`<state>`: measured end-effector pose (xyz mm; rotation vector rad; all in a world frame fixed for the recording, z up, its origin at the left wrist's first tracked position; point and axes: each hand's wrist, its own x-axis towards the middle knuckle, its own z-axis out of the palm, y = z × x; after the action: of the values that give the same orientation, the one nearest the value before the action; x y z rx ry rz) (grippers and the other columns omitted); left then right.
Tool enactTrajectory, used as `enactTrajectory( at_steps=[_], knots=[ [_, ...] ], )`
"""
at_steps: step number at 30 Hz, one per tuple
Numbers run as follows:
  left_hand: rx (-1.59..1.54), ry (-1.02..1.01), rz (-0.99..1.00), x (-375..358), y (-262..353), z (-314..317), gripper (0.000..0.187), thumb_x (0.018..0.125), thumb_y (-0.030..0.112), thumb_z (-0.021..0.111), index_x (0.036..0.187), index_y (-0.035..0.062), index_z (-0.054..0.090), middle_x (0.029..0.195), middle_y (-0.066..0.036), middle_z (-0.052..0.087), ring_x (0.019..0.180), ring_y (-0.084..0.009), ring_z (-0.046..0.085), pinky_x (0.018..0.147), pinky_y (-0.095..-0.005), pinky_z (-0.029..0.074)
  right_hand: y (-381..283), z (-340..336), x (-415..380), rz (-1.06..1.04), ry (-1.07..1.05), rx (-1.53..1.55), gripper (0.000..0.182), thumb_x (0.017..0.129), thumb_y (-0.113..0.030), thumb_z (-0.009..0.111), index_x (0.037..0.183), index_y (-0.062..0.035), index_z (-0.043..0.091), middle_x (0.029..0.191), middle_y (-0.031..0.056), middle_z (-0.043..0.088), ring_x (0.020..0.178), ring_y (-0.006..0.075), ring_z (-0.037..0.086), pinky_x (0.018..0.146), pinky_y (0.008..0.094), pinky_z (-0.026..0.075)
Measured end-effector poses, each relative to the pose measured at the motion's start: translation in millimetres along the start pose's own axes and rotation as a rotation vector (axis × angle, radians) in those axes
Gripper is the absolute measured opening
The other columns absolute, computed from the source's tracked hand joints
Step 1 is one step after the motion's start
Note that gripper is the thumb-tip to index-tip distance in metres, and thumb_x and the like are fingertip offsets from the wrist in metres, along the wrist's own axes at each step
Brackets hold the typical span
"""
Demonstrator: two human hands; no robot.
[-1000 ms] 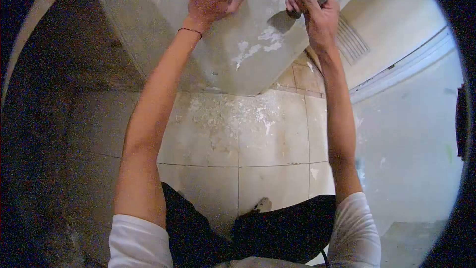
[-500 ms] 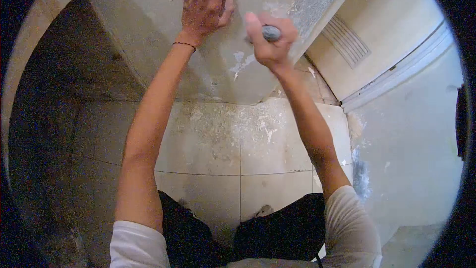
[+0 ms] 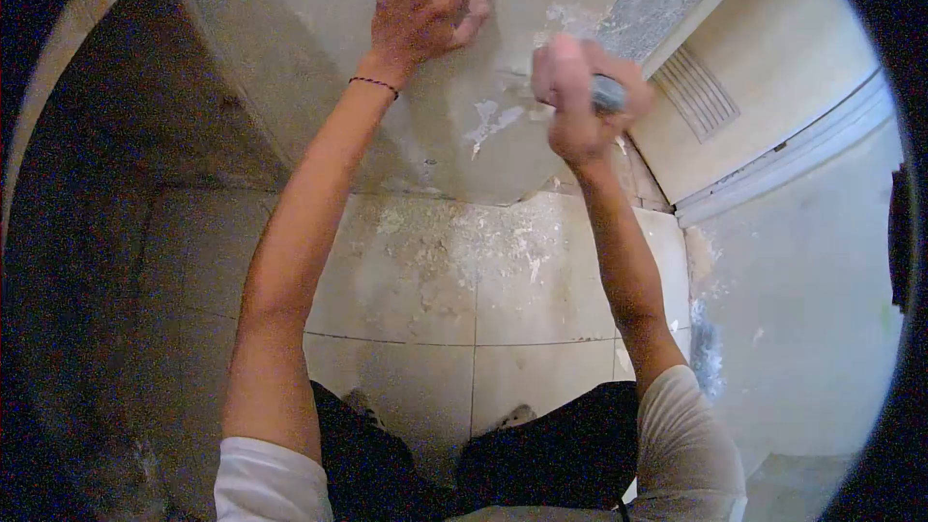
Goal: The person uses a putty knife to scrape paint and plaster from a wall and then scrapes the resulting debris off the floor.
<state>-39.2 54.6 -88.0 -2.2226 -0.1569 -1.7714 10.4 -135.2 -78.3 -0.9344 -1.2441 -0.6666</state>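
Observation:
My left hand (image 3: 420,10) rests on the wall (image 3: 319,58) with its fingers spread, holding nothing; the fingertips run up to the top edge of the view. A dark braided cord circles that wrist. To the right, my right hand (image 3: 580,101) is closed around a scraper (image 3: 608,94). Only the rounded grey end of its handle shows plainly; the blade is mostly hidden behind the fingers, and motion smears this hand. Beside it on the wall lies a pale patch of chipped paint (image 3: 491,122). A rough grey bare patch (image 3: 667,0) spreads farther up to the right.
Paint flakes and dust (image 3: 503,242) are scattered over the floor tiles (image 3: 396,309) at the wall's foot. A cream door (image 3: 773,48) with a slatted vent (image 3: 698,92) stands at right, next to a pale side wall (image 3: 802,261). A dark opening (image 3: 116,116) lies at left.
My right hand has moved right and slightly down across the wall with the scraper. My left hand appears slightly farther right and higher, still spread on the wall; the view has shifted a little.

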Motion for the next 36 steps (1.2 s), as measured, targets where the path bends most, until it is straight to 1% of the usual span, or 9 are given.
enactTrajectory(
  at_steps=[3, 9, 12, 17, 20, 22, 25, 29, 36],
  knots=[
    [-0.002, 0.012, 0.011, 0, 0, 4, 0.063, 0.095, 0.041, 0.039, 0.153, 0.0161, 0.046, 0.158, -0.016, 0.038, 0.147, -0.0311, 0.032, 0.124, -0.0522, 0.011, 9, 0, -7, 0.085, -0.085, 0.171, 0.032, 0.088, -0.015, 0.075, 0.06, -0.0058, 0.062, 0.049, 0.0047, 0.053, 0.041, 0.0148, 0.048, 0.044, 0.0311, 0.035],
    [0.092, -0.032, 0.002, 0, -1, 2, 0.064, 0.094, 0.04, 0.04, 0.153, 0.0168, 0.045, 0.158, -0.016, 0.038, 0.147, -0.0301, 0.032, 0.125, -0.0516, 0.012, -4, -1, -10, 0.01, -0.23, -0.247, 0.032, 0.088, -0.011, 0.074, 0.059, -0.0053, 0.061, 0.05, 0.0082, 0.055, 0.041, 0.0153, 0.053, 0.043, 0.0299, 0.039],
    [0.01, -0.002, -0.012, 0, -1, 3, 0.064, 0.093, 0.038, 0.042, 0.153, 0.0167, 0.046, 0.158, -0.016, 0.038, 0.146, -0.0303, 0.033, 0.125, -0.0516, 0.012, -19, -13, 1, 0.057, -0.206, 0.195, 0.039, 0.096, -0.007, 0.062, 0.058, -0.0023, 0.05, 0.054, 0.0008, 0.049, 0.045, 0.0108, 0.044, 0.043, 0.0296, 0.034],
    [0.0, 0.006, -0.003, 3, 1, 1, 0.065, 0.091, 0.037, 0.044, 0.154, 0.0173, 0.045, 0.158, -0.014, 0.039, 0.146, -0.0297, 0.033, 0.125, -0.052, 0.011, 29, -21, -12, 0.168, -0.102, -0.098, 0.027, 0.089, -0.013, 0.074, 0.066, -0.0048, 0.063, 0.052, 0.0041, 0.059, 0.044, 0.0118, 0.056, 0.045, 0.0289, 0.042],
    [0.019, 0.014, 0.005, 0, 0, 4, 0.065, 0.091, 0.036, 0.044, 0.153, 0.0169, 0.045, 0.157, -0.015, 0.04, 0.146, -0.0297, 0.034, 0.125, -0.0522, 0.011, 0, -26, 7, 0.069, -0.086, 0.018, 0.019, 0.098, -0.003, 0.057, 0.079, -0.0024, 0.053, 0.059, -0.0013, 0.044, 0.045, 0.0078, 0.039, 0.044, 0.0245, 0.032],
    [0.01, -0.001, -0.009, -1, 0, 1, 0.065, 0.091, 0.035, 0.044, 0.154, 0.0167, 0.045, 0.157, -0.015, 0.04, 0.146, -0.0297, 0.034, 0.125, -0.0522, 0.011, -26, -32, 36, 0.145, -0.09, 0.566, 0.021, 0.098, -0.006, 0.057, 0.078, -0.0029, 0.053, 0.058, -0.0021, 0.041, 0.045, 0.0085, 0.038, 0.044, 0.0247, 0.031],
    [0.017, 0.008, 0.002, 2, 1, 2, 0.067, 0.089, 0.034, 0.046, 0.154, 0.0165, 0.045, 0.158, -0.015, 0.039, 0.146, -0.0298, 0.033, 0.125, -0.0523, 0.011, 7, -17, 33, 0.059, 0.045, -0.016, 0.026, 0.098, -0.007, 0.057, 0.073, -0.0041, 0.052, 0.057, -0.0019, 0.041, 0.045, 0.0082, 0.038, 0.044, 0.0251, 0.029],
    [0.028, 0.002, 0.005, 2, 0, 2, 0.07, 0.087, 0.032, 0.048, 0.155, 0.0167, 0.043, 0.159, -0.015, 0.037, 0.148, -0.0302, 0.031, 0.125, -0.0521, 0.011, 30, -17, 12, 0.488, -0.115, 0.168, 0.035, 0.097, -0.018, 0.066, 0.065, -0.0058, 0.058, 0.057, -0.0027, 0.055, 0.048, 0.007, 0.049, 0.043, 0.0268, 0.035],
    [-0.039, 0.014, 0.008, 3, 3, -3, 0.071, 0.086, 0.029, 0.048, 0.155, 0.0152, 0.043, 0.159, -0.016, 0.037, 0.147, -0.031, 0.032, 0.125, -0.052, 0.011, 11, -24, 30, 0.305, 0.018, 0.317, 0.036, 0.097, -0.011, 0.061, 0.064, -0.0075, 0.049, 0.055, -0.0011, 0.045, 0.045, 0.0074, 0.04, 0.042, 0.0262, 0.028]
  ],
)
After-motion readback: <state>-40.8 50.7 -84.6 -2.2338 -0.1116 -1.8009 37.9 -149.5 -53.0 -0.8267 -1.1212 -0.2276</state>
